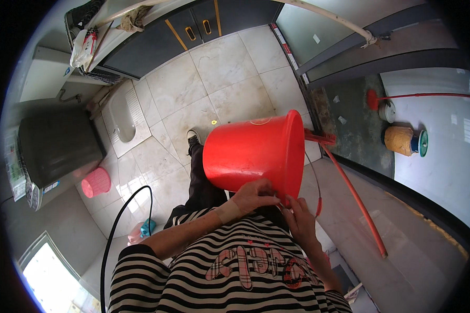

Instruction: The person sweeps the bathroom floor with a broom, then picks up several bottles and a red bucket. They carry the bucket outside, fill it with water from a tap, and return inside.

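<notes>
A large red bucket lies tipped on its side against my legs, its mouth turned to the right. My left hand rests along its near side, thumb and fingertips pinched together at the lower edge of the rim. Close to them, the bent fingers of my right hand meet at the same spot. Whatever small piece sits between the fingertips is mostly hidden. A thin wire handle with a red grip hangs beside the bucket's mouth, to the right of my right hand.
Behind the bucket's mouth lies a red long-handled brush. A squat toilet, grey washing machine and pink basket are at left. A black hose curves nearby. A yellow ring lies on the tiles. Dark cabinets line the back.
</notes>
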`<state>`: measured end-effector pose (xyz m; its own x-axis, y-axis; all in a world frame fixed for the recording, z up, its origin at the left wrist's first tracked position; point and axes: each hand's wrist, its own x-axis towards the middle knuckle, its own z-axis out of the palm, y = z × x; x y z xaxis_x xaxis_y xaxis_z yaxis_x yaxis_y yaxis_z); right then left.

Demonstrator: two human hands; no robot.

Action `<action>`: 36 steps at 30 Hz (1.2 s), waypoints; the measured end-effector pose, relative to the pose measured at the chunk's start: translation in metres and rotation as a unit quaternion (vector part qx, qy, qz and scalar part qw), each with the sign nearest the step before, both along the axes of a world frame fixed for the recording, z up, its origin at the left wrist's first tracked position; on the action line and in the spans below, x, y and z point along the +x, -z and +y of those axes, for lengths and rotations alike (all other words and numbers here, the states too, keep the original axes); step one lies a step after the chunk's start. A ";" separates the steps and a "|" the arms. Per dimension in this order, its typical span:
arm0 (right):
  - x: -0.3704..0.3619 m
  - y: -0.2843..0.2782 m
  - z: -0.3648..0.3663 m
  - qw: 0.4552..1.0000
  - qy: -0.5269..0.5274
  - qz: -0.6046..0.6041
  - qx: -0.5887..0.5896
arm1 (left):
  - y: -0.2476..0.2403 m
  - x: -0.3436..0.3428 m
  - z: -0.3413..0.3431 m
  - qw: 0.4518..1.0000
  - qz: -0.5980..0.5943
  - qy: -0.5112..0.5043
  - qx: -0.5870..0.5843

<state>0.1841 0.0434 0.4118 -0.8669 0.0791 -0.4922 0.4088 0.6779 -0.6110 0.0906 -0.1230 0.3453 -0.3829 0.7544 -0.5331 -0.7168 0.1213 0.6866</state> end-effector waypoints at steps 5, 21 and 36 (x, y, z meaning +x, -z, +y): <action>-0.003 0.005 -0.010 0.999 0.006 0.028 0.042 | 0.003 0.001 -0.002 1.000 -0.014 -0.027 0.006; -0.008 -0.007 -0.012 0.999 -0.052 -0.010 0.006 | 0.000 0.000 -0.008 0.999 -0.025 -0.016 0.033; -0.013 -0.017 0.002 0.990 0.017 0.059 -0.130 | -0.005 -0.007 -0.003 0.995 -0.053 -0.010 0.087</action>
